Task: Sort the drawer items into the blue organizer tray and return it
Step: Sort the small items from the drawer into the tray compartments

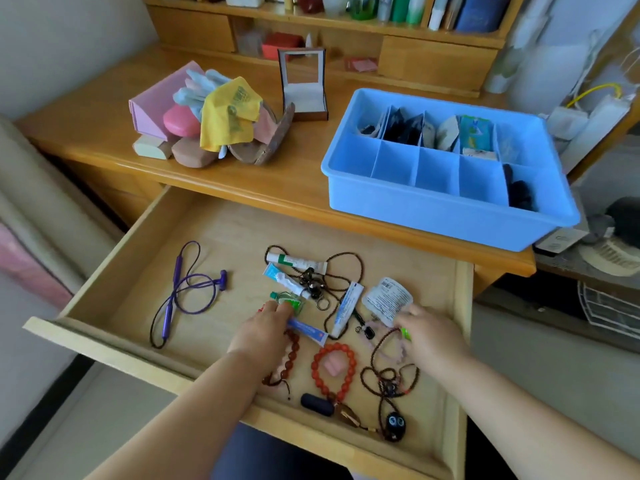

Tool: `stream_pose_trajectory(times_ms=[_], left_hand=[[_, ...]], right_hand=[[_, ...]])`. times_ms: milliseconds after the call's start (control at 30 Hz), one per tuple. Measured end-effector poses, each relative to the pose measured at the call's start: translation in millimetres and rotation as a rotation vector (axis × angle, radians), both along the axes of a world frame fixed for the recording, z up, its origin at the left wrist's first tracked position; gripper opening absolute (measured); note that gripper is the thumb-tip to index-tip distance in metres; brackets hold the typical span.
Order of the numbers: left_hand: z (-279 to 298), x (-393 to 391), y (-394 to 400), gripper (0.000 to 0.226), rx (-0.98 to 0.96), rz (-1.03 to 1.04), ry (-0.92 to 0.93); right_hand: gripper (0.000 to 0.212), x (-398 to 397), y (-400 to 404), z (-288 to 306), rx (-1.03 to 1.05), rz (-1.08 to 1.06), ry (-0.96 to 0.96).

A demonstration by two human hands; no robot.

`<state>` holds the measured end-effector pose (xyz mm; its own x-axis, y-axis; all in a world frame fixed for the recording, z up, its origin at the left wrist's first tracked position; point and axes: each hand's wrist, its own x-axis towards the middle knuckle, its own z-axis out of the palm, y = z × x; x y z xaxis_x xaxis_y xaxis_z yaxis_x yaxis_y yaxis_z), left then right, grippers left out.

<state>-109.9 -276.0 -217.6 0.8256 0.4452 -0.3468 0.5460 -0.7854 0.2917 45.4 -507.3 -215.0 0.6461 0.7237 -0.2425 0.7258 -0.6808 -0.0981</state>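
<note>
Blue organizer tray (415,216) sits on the desk, far right of your hands. Your left hand (263,327) curls its fingers onto the small green bottle (289,301), just beyond them. Your right hand (429,332) pinches something green; the white pouch (386,299) lies just far-left of its fingertips.

A home bedroom or study: wooden worktop (104,126) with bookshelf hutch (329,26) behind it, bed edge (31,216) beside it.
</note>
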Motion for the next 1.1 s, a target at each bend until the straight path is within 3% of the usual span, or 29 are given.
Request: stream_pose_trajectory(times_ms=[100,200,300,367,400,533,633,733,833,933,1100], left_hand=[[1.5,1.9,2.0,0.036,0.127,0.052,0.016],[0.0,2.1,-3.5,0.037,0.226,-0.012,-0.134],[5.8,5.8,-22.7,0.026,-0.181,-0.106,-0.277],[7.4,8.6,-39.7,0.029,-0.406,-0.175,-0.206],[5.7,10.6,-46.7,0.030,-0.417,-0.235,-0.157],[-5.2,14.8,-49.6,0.032,-0.109,-0.373,0.008],[-4.8,12.1,-37.9,0.031,0.004,-0.253,0.004],[-4.4,8.6,-26.3,0.026,-0.039,0.004,-0.099],[-4.8,6.4,-21.3,0.021,-0.094,0.145,-0.195],[-5.8,6.0,-19.9,0.018,-0.114,0.190,-0.218],[-7.3,3.5,-14.6,0.016,-0.157,0.229,-0.179]], right_hand=[[0.029,4.6,-2.2,7.4,-0.104,0.052,-0.111],[0.023,0.7,-8.6,12.9,0.022,0.084,0.029],[0.022,-16.5,-15.1,13.6,-0.056,0.137,0.218],[0.031,-28.4,-14.6,11.4,-0.146,0.179,0.287],[0.033,-32.8,-13.0,10.8,-0.176,0.186,0.321],[0.018,-38.4,-6.8,11.1,-0.328,0.216,0.286],[0.013,-33.4,-6.0,12.9,-0.232,0.135,0.223],[0.013,-25.0,7.8,16.1,0.097,-0.033,0.183],[0.016,-15.7,39.0,13.8,0.255,-0.154,0.169],[0.025,-15.1,70.0,9.3,0.120,-0.135,0.119],[0.010,-22.3,83.9,6.9,-0.277,-0.079,0.086]])
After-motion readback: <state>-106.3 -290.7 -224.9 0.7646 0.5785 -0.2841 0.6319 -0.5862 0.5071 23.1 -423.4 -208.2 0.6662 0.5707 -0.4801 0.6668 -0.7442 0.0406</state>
